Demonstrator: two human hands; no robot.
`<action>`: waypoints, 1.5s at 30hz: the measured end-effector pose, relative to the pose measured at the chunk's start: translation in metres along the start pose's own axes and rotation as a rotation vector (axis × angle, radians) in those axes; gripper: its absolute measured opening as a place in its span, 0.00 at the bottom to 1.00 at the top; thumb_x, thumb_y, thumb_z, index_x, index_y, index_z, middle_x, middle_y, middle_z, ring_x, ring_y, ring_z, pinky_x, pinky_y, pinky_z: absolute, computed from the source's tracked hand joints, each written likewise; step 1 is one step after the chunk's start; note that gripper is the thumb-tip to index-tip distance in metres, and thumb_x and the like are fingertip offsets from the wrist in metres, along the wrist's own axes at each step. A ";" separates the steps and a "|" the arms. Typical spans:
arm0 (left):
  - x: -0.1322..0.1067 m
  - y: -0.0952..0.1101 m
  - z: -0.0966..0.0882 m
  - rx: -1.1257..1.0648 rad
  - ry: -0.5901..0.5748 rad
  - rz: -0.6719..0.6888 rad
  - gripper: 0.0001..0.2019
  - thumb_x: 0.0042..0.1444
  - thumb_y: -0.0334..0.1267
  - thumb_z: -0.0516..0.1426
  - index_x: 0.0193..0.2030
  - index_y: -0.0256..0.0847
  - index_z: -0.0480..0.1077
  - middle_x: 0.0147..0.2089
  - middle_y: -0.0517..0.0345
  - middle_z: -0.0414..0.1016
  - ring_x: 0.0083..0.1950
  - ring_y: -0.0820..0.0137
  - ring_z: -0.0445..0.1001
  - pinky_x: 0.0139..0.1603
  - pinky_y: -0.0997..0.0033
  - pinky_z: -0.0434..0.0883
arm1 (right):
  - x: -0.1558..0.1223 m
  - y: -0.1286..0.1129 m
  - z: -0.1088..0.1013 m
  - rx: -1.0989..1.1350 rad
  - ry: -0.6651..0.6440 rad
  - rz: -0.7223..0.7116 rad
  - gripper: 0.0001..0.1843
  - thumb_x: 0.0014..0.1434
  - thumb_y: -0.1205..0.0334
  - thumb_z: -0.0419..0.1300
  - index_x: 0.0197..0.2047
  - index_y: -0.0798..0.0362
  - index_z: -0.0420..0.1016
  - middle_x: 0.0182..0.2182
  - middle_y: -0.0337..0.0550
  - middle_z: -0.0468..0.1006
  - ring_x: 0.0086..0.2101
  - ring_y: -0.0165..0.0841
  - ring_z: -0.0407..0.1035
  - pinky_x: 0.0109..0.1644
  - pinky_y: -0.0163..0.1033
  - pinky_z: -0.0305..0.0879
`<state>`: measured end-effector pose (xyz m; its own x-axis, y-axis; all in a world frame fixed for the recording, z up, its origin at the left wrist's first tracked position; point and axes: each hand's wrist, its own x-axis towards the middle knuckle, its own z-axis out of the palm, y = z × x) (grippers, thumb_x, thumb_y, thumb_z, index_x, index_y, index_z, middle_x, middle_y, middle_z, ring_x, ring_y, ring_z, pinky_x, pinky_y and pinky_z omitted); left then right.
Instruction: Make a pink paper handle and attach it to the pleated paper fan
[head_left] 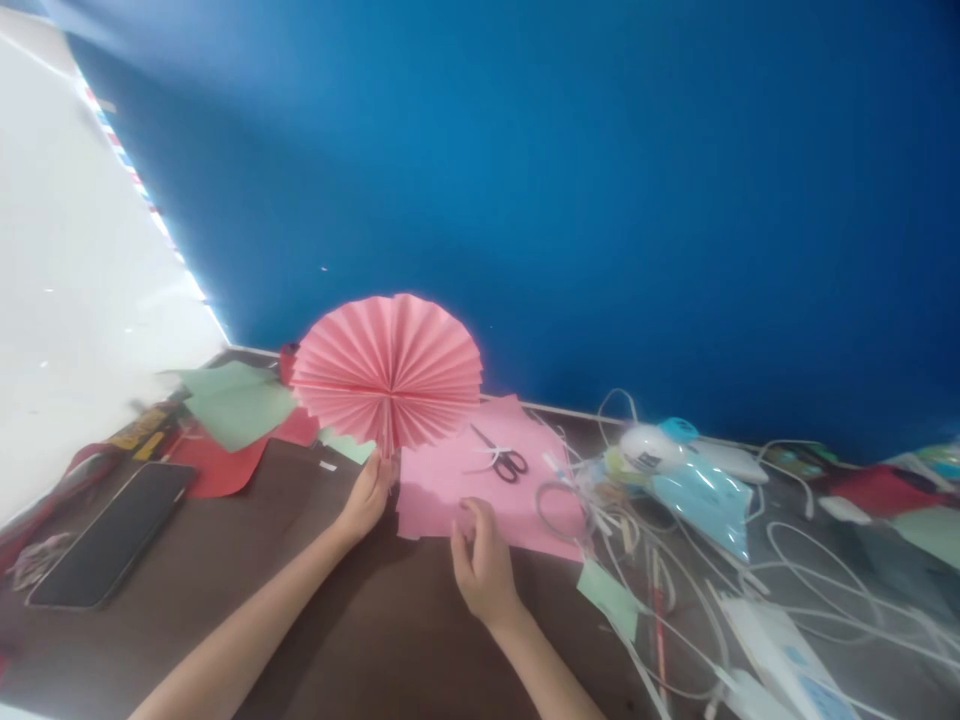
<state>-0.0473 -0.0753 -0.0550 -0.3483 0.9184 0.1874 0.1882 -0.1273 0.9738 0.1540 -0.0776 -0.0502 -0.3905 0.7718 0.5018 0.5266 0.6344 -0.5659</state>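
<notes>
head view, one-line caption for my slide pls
The left hand holds up a round, pleated pink fan; the right hand is near scissors lying on a pink sheet.

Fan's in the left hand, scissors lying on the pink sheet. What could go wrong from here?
The scissors lie with blades apart beyond the right hand; a careless reach might nick a finger or paper.
Only the left hand holds the pink pleated fan, by its lower edge; it may tip or crease.

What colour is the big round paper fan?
The paper fan is pink, seen best in the head view.
</notes>
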 end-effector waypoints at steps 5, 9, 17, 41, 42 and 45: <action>0.000 0.002 -0.001 0.005 -0.015 0.028 0.19 0.60 0.54 0.40 0.31 0.39 0.57 0.22 0.65 0.56 0.21 0.77 0.58 0.24 0.76 0.61 | -0.007 0.001 0.008 -0.007 -0.096 -0.037 0.16 0.60 0.66 0.48 0.51 0.55 0.58 0.44 0.55 0.70 0.44 0.41 0.68 0.43 0.45 0.69; 0.001 -0.001 -0.005 0.048 0.051 0.048 0.16 0.61 0.50 0.42 0.29 0.41 0.55 0.22 0.66 0.56 0.22 0.77 0.58 0.27 0.75 0.62 | -0.008 0.000 0.007 -0.006 -0.124 -0.023 0.15 0.60 0.66 0.48 0.51 0.55 0.59 0.43 0.54 0.71 0.44 0.40 0.68 0.44 0.44 0.68; -0.004 -0.005 -0.006 0.327 0.208 0.133 0.14 0.59 0.44 0.46 0.41 0.36 0.64 0.34 0.50 0.72 0.38 0.66 0.72 0.41 0.67 0.68 | -0.006 -0.001 0.004 0.034 -0.139 0.012 0.11 0.60 0.66 0.48 0.46 0.54 0.62 0.39 0.50 0.71 0.37 0.36 0.70 0.38 0.40 0.69; -0.006 -0.019 -0.008 0.569 0.374 0.295 0.22 0.63 0.39 0.40 0.60 0.28 0.53 0.44 0.38 0.70 0.42 0.63 0.73 0.42 0.63 0.70 | -0.005 0.000 0.006 0.025 -0.220 -0.012 0.10 0.60 0.66 0.46 0.44 0.55 0.63 0.38 0.51 0.71 0.38 0.37 0.68 0.40 0.41 0.67; -0.006 -0.017 -0.007 0.554 0.379 0.262 0.22 0.63 0.39 0.40 0.61 0.28 0.52 0.44 0.38 0.70 0.41 0.64 0.73 0.42 0.63 0.70 | -0.005 0.000 0.006 0.023 -0.216 -0.015 0.10 0.60 0.67 0.46 0.44 0.55 0.64 0.38 0.51 0.71 0.38 0.37 0.68 0.39 0.41 0.67; -0.008 -0.015 -0.006 0.555 0.365 0.266 0.22 0.63 0.41 0.40 0.59 0.29 0.55 0.41 0.41 0.70 0.39 0.64 0.72 0.41 0.64 0.70 | -0.004 -0.001 0.005 0.021 -0.214 -0.019 0.10 0.61 0.66 0.46 0.43 0.55 0.64 0.37 0.50 0.71 0.37 0.36 0.69 0.39 0.40 0.67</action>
<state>-0.0528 -0.0827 -0.0706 -0.4921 0.6866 0.5352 0.7151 -0.0319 0.6983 0.1510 -0.0811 -0.0553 -0.5530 0.7496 0.3637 0.5028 0.6483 -0.5717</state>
